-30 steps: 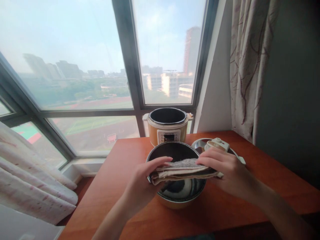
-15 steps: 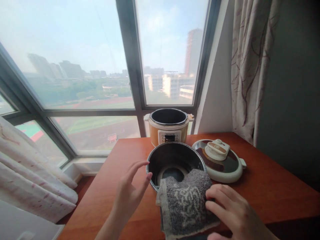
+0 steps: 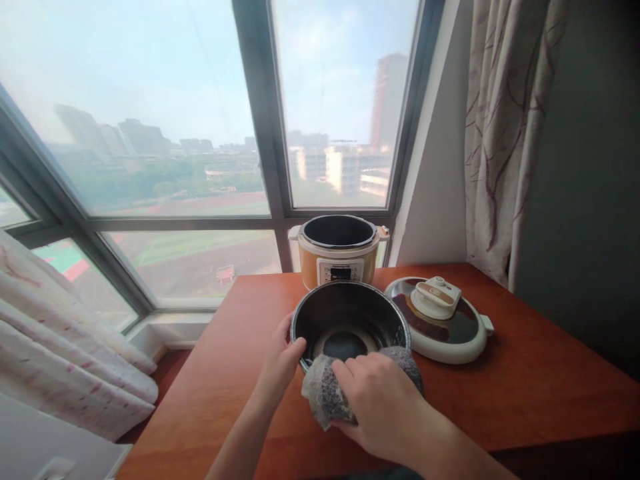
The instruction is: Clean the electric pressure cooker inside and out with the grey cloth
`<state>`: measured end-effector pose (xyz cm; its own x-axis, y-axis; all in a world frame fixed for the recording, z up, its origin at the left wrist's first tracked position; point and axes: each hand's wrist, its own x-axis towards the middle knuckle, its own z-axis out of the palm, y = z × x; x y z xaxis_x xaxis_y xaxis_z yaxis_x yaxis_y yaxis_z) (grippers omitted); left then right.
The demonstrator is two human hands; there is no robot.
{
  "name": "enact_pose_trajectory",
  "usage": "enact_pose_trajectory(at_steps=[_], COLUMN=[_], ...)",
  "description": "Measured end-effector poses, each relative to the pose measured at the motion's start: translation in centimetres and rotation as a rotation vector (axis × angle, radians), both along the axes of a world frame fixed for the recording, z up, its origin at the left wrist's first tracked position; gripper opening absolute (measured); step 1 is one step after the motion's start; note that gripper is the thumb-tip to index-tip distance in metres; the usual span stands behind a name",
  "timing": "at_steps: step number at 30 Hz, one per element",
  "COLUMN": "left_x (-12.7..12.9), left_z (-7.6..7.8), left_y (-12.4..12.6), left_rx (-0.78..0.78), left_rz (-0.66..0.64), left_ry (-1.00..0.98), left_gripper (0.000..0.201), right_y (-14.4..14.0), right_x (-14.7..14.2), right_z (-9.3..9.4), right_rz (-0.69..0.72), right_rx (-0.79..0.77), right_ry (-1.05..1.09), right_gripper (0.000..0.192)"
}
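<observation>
A dark round inner pot (image 3: pixel 350 313) with a speckled rim stands on the wooden table, its opening facing up and towards me. My left hand (image 3: pixel 280 360) grips its left side, the thumb over the rim and the fingers behind the outer wall. At the pot's near edge my right hand (image 3: pixel 377 400) is closed on a grey patterned cloth (image 3: pixel 325 387). The cloth is bunched under the palm and drapes over the near rim; part of it is hidden by the hand. A pale ring shows on the pot's inside bottom.
Behind the pot stands the cooker body (image 3: pixel 337 257), yellow and white with a control panel. Its round lid (image 3: pixel 440 320) lies on the table (image 3: pixel 530 387) to the right. Windows (image 3: pixel 170 167) rise beyond the table, with curtains (image 3: pixel 505 133) at both sides.
My left hand has closed on the pot's rim from an open pose beside it. My right hand has moved left onto the cloth and bunched it at the near rim.
</observation>
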<state>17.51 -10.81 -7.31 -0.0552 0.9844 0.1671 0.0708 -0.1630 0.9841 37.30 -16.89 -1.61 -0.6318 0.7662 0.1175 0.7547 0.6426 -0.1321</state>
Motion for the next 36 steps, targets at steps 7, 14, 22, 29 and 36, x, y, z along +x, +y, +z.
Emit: enact_pose_trajectory(at_steps=[7, 14, 22, 29, 36], left_x=[-1.5, -2.3, -2.6, 1.0, 2.1], left_z=[1.0, 4.1, 1.8, 1.3, 1.9], left_y=[1.7, 2.9, 2.9, -5.3, -6.7], left_rx=[0.001, -0.076, 0.145, 0.685, 0.575], left_rz=[-0.179, -0.301, -0.028, -0.02, -0.102], left_ry=[0.018, 0.209, 0.409, 0.832, 0.849], left_gripper=[0.051, 0.053, 0.035, 0.019, 0.024], right_y=[1.2, 4.0, 2.8, 0.8, -0.7], right_x=[3.2, 8.6, 7.9, 4.4, 2.0], right_z=[-1.6, -1.6, -1.6, -1.3, -2.2], right_rz=[0.13, 0.275, 0.126, -0.002, -0.048], right_rx=[0.069, 0.024, 0.006, -0.014, -0.04], right_ry=[0.071, 0.139, 0.16, 0.161, 0.238], right_gripper=[0.049, 0.047, 0.025, 0.018, 0.03])
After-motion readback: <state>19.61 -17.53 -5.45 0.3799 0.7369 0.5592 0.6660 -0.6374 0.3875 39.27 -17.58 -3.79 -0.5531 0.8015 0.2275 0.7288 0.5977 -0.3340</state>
